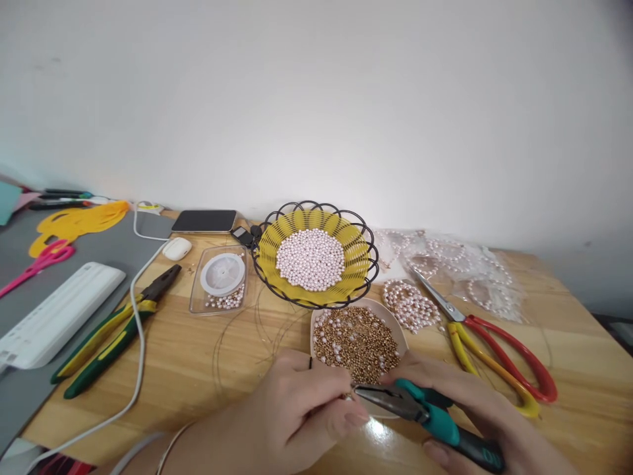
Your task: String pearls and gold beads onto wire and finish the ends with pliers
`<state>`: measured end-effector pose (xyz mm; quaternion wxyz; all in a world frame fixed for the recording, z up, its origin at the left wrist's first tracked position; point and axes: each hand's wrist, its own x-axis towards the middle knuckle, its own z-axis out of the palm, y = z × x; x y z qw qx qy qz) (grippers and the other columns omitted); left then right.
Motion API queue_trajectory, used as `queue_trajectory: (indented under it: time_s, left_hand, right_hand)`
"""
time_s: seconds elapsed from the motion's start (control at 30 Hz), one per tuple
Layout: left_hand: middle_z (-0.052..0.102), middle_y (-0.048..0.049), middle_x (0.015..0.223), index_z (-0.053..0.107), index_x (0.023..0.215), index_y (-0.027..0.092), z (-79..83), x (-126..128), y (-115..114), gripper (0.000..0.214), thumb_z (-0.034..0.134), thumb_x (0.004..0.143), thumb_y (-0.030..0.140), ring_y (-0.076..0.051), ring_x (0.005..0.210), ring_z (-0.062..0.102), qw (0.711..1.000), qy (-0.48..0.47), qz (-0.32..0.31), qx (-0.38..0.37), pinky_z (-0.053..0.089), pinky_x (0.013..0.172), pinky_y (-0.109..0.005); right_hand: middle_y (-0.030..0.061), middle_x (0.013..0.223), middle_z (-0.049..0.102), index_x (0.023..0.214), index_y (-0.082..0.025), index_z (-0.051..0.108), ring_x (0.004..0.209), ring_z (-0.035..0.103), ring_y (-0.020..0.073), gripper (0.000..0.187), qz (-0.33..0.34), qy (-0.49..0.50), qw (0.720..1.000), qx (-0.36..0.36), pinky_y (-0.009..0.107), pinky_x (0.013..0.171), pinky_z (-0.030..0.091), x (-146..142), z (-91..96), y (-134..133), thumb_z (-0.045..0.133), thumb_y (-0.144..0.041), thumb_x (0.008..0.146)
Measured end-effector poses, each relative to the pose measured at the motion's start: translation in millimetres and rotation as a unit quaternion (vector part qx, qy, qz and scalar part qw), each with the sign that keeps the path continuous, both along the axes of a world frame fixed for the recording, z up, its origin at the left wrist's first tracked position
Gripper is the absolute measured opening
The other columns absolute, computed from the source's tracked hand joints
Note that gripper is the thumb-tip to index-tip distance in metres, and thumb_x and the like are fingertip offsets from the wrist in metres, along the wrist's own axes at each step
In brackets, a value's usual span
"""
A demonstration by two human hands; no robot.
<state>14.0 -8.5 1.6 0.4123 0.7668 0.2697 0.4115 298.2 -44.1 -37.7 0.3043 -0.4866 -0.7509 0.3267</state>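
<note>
In my right hand [469, 409] is a pair of pliers [442, 425] with teal and black handles, its jaws pointing left. The jaw tips meet the fingertips of my left hand [306, 409], which pinches a small bead [347, 396]; what else lies between those fingers is hidden. Both hands are over the front of a pale dish [403, 333] filled with gold beads [353, 336] and some pearl beads. Behind the dish stands a yellow basket [267, 254] with a black looped rim, holding many pinkish pearl beads [310, 259].
Red-and-yellow scissors [465, 320], a pile of strung pearls [410, 305] and bagged strands [475, 270] lie right. Leftward are a clear box [195, 290] with a spool [222, 274], green-yellow pliers [116, 333], a phone [204, 221], a white cable [142, 343] and a white power strip [64, 313].
</note>
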Motion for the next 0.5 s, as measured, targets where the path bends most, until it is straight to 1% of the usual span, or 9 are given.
queue_trajectory:
  time_s: [0.1,0.2,0.3,0.4,0.5]
  left_hand:
    - [0.048,0.0051,0.059,0.049,0.075,0.019,-1.1,0.0,-0.4,0.051,0.029,0.115,0.045,-0.009,0.052,0.044,1.000,-0.010,-0.013,-0.009,0.035,0.055,-0.023]
    - [0.049,0.0049,0.057,0.048,0.072,0.020,-3.7,-0.5,-0.7,0.053,0.029,0.114,0.046,-0.009,0.051,0.044,1.000,-0.007,-0.014,-0.015,0.035,0.054,-0.023]
    - [0.050,0.0051,0.056,0.047,0.071,0.019,-4.6,-1.2,-1.3,0.055,0.028,0.114,0.049,-0.008,0.049,0.046,1.000,0.003,-0.014,-0.025,0.036,0.054,-0.023]
    - [0.051,0.0051,0.056,0.047,0.071,0.019,-3.9,-1.6,-2.3,0.055,0.028,0.114,0.049,-0.008,0.049,0.047,1.000,0.007,-0.015,-0.018,0.037,0.056,-0.023]
    - [0.053,0.0046,0.056,0.049,0.072,0.019,-2.9,-1.2,-2.7,0.055,0.027,0.114,0.048,-0.009,0.050,0.048,1.000,0.012,-0.013,-0.006,0.039,0.057,-0.024]
  right_hand:
    - [0.0012,0.128,0.078,0.137,-0.041,0.061,0.120,0.074,0.0265,0.051,-0.001,-0.014,1.000,0.024,0.038,0.105,0.057,-1.1,-2.6,0.4,0.074,-0.036,0.088]
    - [0.0033,0.125,0.078,0.136,-0.037,0.061,0.117,0.075,0.0259,0.048,0.005,-0.025,0.998,0.054,0.037,0.103,0.058,-2.9,-4.5,0.8,0.072,-0.036,0.089]
    - [0.0036,0.125,0.078,0.135,-0.036,0.062,0.118,0.074,0.0250,0.046,0.003,-0.027,0.997,0.073,0.036,0.105,0.058,-3.9,-5.5,1.5,0.071,-0.036,0.090]
    - [0.0023,0.125,0.077,0.134,-0.038,0.062,0.119,0.073,0.0237,0.044,-0.001,-0.022,0.998,0.063,0.033,0.104,0.057,-4.2,-5.8,1.6,0.071,-0.038,0.091]
    - [0.0008,0.123,0.078,0.133,-0.041,0.062,0.116,0.075,0.0233,0.045,-0.004,-0.005,0.999,0.038,0.031,0.100,0.060,-2.8,-5.8,0.4,0.073,-0.041,0.090]
